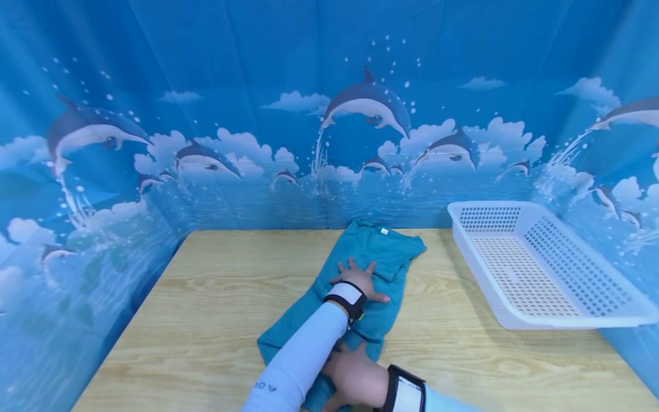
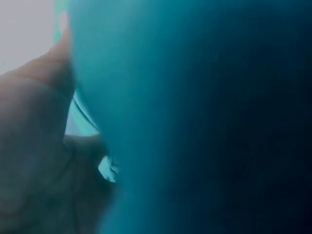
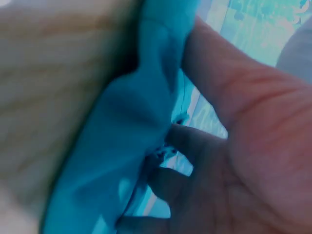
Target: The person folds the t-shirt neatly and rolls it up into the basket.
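Left hand (image 1: 358,278) spread flat, pressing mid shirt (image 1: 378,249) on table (image 1: 216,309); right hand (image 1: 355,379) pinches its near hem, basket (image 1: 540,269) well apart.

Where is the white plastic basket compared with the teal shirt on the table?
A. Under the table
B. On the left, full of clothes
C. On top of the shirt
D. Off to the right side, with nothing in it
D: the white basket sits at the table's right edge, apart from the teal shirt, its mesh floor bare.

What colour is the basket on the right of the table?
The basket is white plastic with small holes all over; the head view shows it best.
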